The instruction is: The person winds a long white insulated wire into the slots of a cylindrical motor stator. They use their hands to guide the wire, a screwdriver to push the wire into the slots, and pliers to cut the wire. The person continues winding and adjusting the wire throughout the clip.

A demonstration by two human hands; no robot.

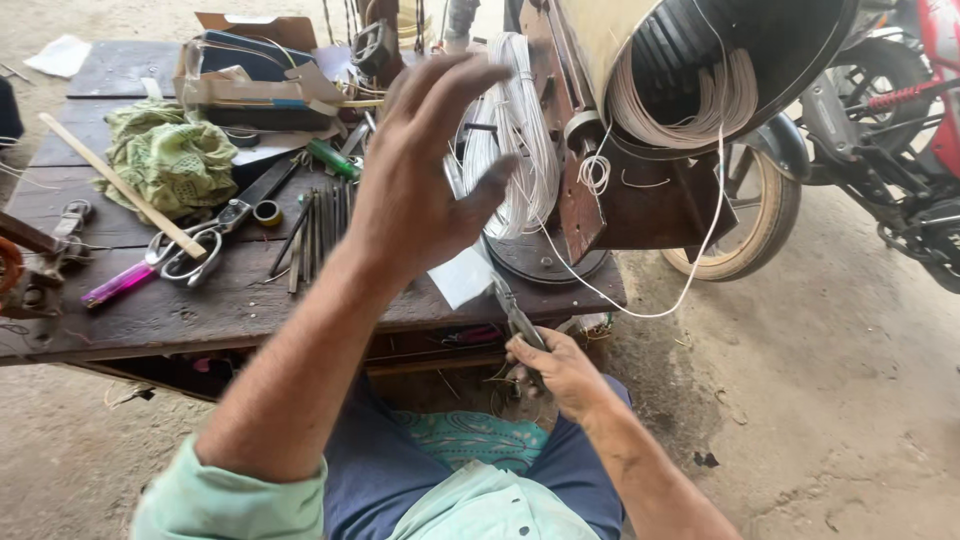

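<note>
A: How are the hands shown, taking the white wire coil (515, 130) as the landmark?

B: The left hand (425, 170) is raised just in front of the coil, fingers spread and nothing gripped; whether the fingertips touch the strands cannot be told. The right hand (560, 370) is seen below the coil, past the edge of the table (150, 310), closed around the handles of a pair of pliers (515, 315) whose nose points up toward the coil.

A: How is the coil itself depicted?

B: A bundle of thin white strands is shown, looped many times into a long upright hank and hung against a rusty metal frame (580, 200). To its right a second, cream-coloured winding (680, 100) is seated inside a dark round drum, and one loose strand (650, 300) is trailed downward from there.

A: How is the step judged to be done well?

B: The strands are best kept flat and parallel under the open hand, so that none are crossed, while the pliers are brought up square to a single strand. Scissors (215, 235) are left well to the left of the coil.
</note>
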